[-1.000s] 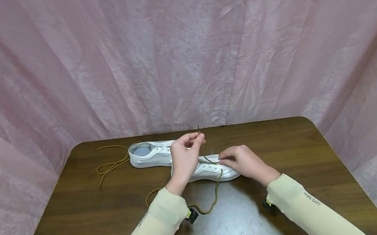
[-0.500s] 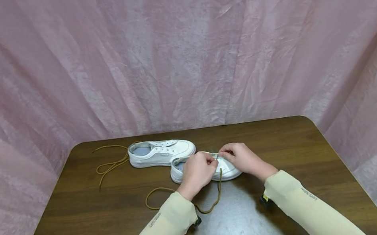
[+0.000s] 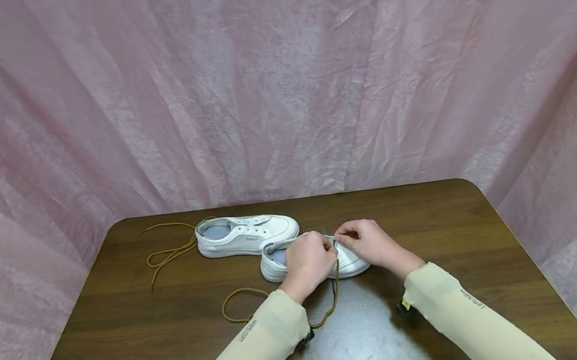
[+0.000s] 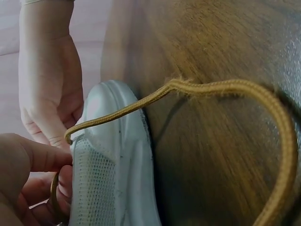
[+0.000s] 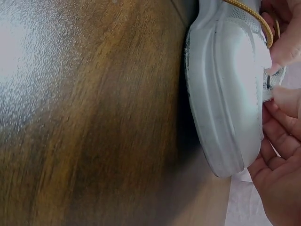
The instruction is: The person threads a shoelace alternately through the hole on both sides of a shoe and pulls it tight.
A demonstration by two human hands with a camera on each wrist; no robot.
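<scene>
Head view: left hand [image 3: 308, 261] arches palm-down, shoe [image 3: 353, 264] beneath it; right hand [image 3: 370, 243], opposite, pinches the shoe's upper. Left wrist view alone clearly shows lace [image 4: 53, 190] pinched in the left hand.

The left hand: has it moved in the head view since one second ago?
Yes. Against the table's far edge, the left hand has moved nearer the person and slightly to the right.
</scene>
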